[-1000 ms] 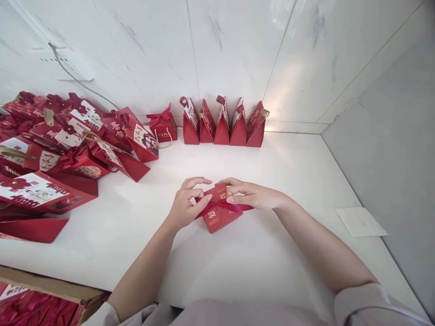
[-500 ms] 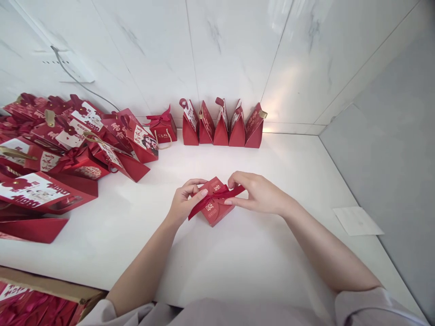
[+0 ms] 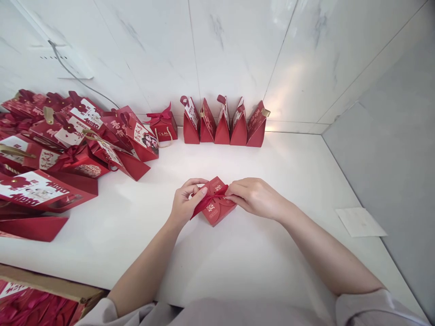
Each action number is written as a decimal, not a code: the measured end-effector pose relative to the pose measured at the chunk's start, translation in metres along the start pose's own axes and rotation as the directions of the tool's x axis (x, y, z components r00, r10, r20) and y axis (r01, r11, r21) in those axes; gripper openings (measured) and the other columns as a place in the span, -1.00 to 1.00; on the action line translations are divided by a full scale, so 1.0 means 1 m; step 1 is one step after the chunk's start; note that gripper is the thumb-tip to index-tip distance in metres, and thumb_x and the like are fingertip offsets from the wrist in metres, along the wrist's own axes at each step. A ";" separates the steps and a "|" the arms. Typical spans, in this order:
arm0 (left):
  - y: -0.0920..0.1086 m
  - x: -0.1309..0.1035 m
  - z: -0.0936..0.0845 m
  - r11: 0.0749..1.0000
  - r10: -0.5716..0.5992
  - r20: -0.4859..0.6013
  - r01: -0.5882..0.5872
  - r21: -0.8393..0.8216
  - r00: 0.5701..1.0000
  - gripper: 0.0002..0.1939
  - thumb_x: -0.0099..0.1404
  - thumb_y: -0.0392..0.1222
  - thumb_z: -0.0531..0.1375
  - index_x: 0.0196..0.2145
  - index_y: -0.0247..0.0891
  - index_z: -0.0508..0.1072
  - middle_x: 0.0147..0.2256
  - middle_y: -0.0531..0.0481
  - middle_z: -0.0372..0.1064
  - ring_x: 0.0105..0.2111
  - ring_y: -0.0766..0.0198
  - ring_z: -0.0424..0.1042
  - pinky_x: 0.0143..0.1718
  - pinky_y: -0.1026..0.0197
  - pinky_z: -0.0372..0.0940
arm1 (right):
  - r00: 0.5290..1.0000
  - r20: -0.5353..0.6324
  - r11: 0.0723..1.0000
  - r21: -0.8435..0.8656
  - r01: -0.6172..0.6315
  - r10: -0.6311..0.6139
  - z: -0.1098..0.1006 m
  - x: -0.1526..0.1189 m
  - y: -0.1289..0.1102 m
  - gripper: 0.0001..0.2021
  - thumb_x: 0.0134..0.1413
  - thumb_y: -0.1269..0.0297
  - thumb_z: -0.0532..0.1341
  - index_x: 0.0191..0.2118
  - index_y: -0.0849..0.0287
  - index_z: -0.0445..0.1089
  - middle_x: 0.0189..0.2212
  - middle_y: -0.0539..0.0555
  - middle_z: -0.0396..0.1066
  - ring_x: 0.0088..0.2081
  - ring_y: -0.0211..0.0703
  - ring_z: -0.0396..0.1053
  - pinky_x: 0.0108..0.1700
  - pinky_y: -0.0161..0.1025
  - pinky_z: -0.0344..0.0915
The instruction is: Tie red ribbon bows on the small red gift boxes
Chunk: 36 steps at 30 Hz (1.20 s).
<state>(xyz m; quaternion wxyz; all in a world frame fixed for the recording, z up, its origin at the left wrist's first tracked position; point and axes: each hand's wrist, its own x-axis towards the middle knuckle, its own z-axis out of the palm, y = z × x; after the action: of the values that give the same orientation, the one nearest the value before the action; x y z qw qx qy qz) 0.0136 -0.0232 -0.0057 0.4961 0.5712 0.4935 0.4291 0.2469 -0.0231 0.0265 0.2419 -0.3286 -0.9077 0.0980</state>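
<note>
A small red gift box (image 3: 214,214) with pale lettering rests at an angle on the white table, between both hands. Across its top runs a dark red ribbon (image 3: 211,197), gathered near the middle. My left hand (image 3: 186,199) is closed on the ribbon at the box's left side, thumb on top and the fingers partly behind the box. At the right, my right hand (image 3: 249,194) pinches the ribbon close to its gathered middle, with fingertips just over the box. The ribbon's right end is hidden by that hand.
Several red triangular boxes (image 3: 222,131) stand along the wall, beside a cube box with a bow (image 3: 163,124). Many red gift boxes (image 3: 81,181) crowd the left. A carton (image 3: 44,283) sits lower left; white paper (image 3: 360,222) lies at the right edge.
My right hand has closed its fingers and moved slightly left, nearer the ribbon's middle. My left hand keeps its hold. The view has shifted slightly.
</note>
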 end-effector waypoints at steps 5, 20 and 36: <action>0.000 0.000 0.004 0.977 -0.089 0.023 0.091 -0.195 0.996 -0.51 0.19 -0.11 0.28 -0.72 -0.32 0.14 -0.05 -0.09 0.40 -0.20 0.18 0.42 -0.31 0.18 0.28 | 0.984 0.040 0.948 -0.264 0.180 -0.175 -0.007 0.000 -0.006 -0.72 0.24 0.60 -0.03 -0.41 0.16 0.28 -0.55 -0.02 0.27 -0.52 -0.21 0.12 -0.43 -0.22 0.00; -0.005 0.002 0.008 0.915 -0.224 -0.013 0.206 -0.348 0.975 -0.75 0.20 -0.08 0.25 -0.51 -0.29 0.57 0.07 -0.06 0.37 -0.37 0.33 0.41 -0.40 0.26 0.34 | 0.977 0.203 0.930 -0.342 0.137 -0.070 -0.027 -0.004 -0.011 -0.68 0.05 0.72 -0.04 -0.48 0.14 0.22 -0.62 -0.04 0.21 -0.59 -0.22 0.01 -0.45 -0.19 -0.02; 0.004 0.003 -0.002 0.991 -0.087 0.229 0.107 -0.077 0.970 -0.52 0.12 -0.04 0.33 -0.62 -0.28 0.11 0.09 -0.17 0.33 -0.10 0.06 0.43 -0.21 0.13 0.33 | 0.793 0.600 0.765 0.460 -0.451 0.107 -0.063 -0.014 -0.001 -0.71 0.14 0.00 0.24 -0.12 0.04 0.48 -0.42 0.00 0.50 -0.42 -0.19 0.40 -0.39 -0.27 0.25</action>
<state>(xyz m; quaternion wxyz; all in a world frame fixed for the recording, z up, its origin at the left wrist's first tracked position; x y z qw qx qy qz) 0.0129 -0.0203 -0.0016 0.5940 0.5688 0.4418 0.3583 0.2875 -0.0318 0.0759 0.0464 -0.3342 -0.8006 0.4952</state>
